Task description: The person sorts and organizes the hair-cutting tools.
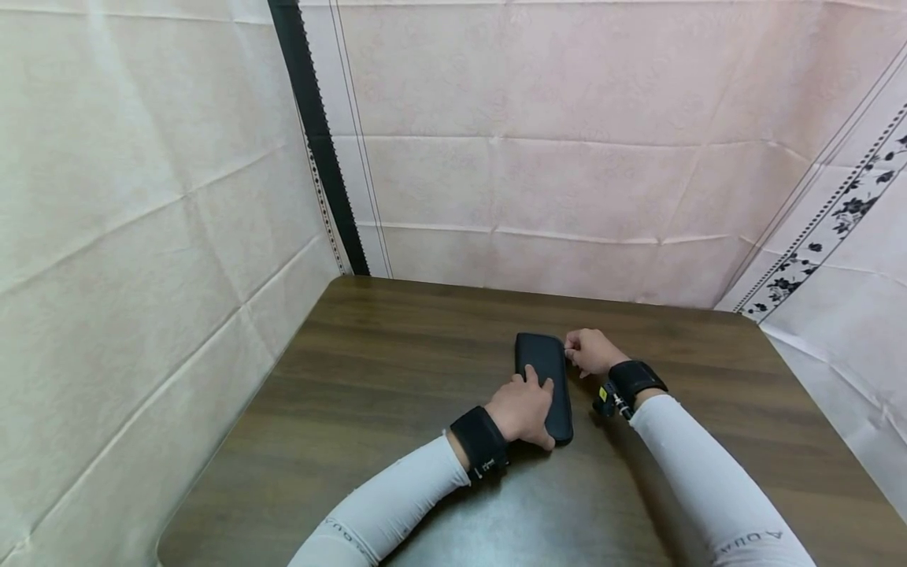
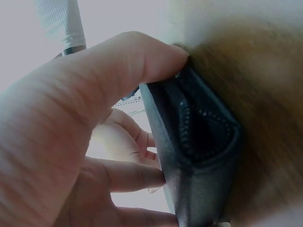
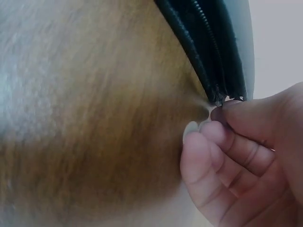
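A long black zip-around wallet [image 1: 542,353] lies flat on the wooden table. My left hand [image 1: 520,406] holds it, fingers spread over the top face and thumb bent at the near end. In the left wrist view the zipper teeth [image 2: 185,125] stand apart at that end, leaving a dark gap. On the far right side my right hand [image 1: 594,351] pinches the zipper pull between thumb and forefinger, which mostly hide it. The right wrist view shows the slider [image 3: 218,101] at those fingertips, with the zipper running along the wallet's side.
The brown wooden table [image 1: 397,354] extends around the wallet on every side. Pale creased cloth [image 1: 553,157] hangs behind it, and more cloth [image 1: 142,236] hangs on the left. Black bands with small devices are on both wrists, over white sleeves.
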Demonstrator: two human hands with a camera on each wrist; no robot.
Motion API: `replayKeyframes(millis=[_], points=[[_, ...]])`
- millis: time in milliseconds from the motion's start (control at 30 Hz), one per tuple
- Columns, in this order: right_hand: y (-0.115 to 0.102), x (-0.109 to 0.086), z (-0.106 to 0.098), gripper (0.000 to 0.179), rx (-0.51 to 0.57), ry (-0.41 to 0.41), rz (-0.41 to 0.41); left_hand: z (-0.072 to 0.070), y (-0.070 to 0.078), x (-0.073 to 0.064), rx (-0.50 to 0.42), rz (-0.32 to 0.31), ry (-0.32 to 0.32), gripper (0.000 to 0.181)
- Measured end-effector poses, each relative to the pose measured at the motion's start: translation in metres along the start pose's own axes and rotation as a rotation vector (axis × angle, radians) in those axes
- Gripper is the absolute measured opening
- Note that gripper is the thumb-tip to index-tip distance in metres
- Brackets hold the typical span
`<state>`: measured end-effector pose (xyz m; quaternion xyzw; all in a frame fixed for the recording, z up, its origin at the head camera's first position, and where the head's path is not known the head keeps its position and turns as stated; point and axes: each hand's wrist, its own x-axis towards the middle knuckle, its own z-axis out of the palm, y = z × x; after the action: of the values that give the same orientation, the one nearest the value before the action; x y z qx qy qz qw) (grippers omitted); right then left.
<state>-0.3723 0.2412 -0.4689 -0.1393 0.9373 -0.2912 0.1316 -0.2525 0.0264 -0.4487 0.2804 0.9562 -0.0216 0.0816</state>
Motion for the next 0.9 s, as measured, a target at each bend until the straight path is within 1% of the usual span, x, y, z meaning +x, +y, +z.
replayKeyframes(millis=[367, 900], points=[[-0.008, -0.009, 0.000, 0.015, -0.028, 0.018, -0.005, 0.000, 0.000, 0.000, -0.004, 0.000, -0.008, 0.101], [-0.008, -0.011, 0.005, 0.016, -0.046, 0.030, 0.001, -0.001, -0.001, -0.001, -0.006, 0.002, -0.011, 0.100]])
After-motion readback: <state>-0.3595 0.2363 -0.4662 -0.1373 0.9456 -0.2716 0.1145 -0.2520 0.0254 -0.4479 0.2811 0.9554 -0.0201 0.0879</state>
